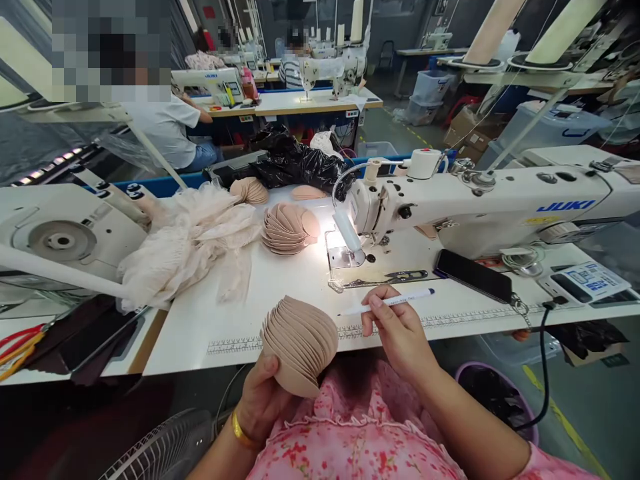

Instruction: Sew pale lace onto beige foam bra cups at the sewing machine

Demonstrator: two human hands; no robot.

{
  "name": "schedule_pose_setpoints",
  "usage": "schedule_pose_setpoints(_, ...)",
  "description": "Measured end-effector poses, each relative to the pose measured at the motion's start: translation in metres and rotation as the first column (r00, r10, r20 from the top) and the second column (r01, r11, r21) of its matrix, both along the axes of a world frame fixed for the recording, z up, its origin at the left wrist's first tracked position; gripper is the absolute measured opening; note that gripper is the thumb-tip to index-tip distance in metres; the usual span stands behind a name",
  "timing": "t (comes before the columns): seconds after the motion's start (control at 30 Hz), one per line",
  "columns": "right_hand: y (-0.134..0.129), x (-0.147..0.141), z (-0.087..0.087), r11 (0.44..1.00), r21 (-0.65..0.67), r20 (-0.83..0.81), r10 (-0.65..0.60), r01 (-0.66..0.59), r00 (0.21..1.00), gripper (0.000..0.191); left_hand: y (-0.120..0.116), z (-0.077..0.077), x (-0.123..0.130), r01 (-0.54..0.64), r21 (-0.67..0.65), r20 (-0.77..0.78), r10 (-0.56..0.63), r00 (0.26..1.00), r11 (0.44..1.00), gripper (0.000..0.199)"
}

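My left hand [265, 393] grips a fanned stack of beige cup-shaped pieces [300, 340] at the table's front edge, thumb on its left side. In my right hand [393, 320] is a white pen [405, 299], pinched between thumb and fingers, its dark tip pointing left toward the stack without touching it. A second fanned beige stack [286, 229] lies on the white table [195, 333], left of the lit needle area of the sewing machine [480, 200]. Farther back are another stack [250, 190] and a loose beige piece [307, 193].
Sheer cream fabric [195, 233] is heaped at the left. A black phone [473, 275] and scissors-like snips [407, 275] lie at the right. Behind the table are black plastic bags [300, 160]. A person [170, 127] sits at the back left. A fan [165, 447] stands low at the left.
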State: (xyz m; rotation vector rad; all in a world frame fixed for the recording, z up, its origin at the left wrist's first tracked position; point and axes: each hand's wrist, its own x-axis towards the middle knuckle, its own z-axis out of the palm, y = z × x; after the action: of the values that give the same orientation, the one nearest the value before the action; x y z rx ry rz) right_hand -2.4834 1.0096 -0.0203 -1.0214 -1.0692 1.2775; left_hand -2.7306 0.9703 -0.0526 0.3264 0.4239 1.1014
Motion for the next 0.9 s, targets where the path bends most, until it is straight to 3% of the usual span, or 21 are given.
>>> schedule_pose_setpoints(0.17, 0.002, -0.01, 0.007, 0.996, -0.064, -0.099, 0.059, -0.066, 0.993, 0.035, 0.001, 0.003, 0.002, 0.036, 0.001, -0.01, -0.036, 0.999, 0.999, 0.093)
schedule_pose_setpoints(0.4, 0.0, -0.011, 0.023, 0.984, -0.135, -0.267, 0.073, -0.113, 0.961, 0.041, 0.002, -0.001, 0.004, 0.065, 0.025, 0.062, -0.066, 0.996, 0.998, 0.08)
schedule_pose_setpoints(0.57, -0.001, -0.008, 0.024, 0.993, -0.103, -0.212, 0.04, -0.063, 0.976, 0.038, 0.004, 0.0, 0.004, 0.083, 0.122, 0.123, -0.098, 0.987, 0.989, 0.073)
schedule_pose_setpoints(0.7, -0.004, -0.01, 0.021, 0.988, -0.085, -0.186, 0.112, -0.13, 0.976, 0.034, 0.005, 0.006, 0.008, 0.064, 0.113, 0.145, -0.08, 0.986, 0.991, 0.068)
schedule_pose_setpoints(0.9, -0.006, -0.009, 0.024, 0.994, -0.046, -0.2, 0.086, -0.097, 0.976, 0.033, 0.005, 0.008, 0.009, 0.09, 0.121, 0.169, -0.11, 0.98, 0.989, 0.065)
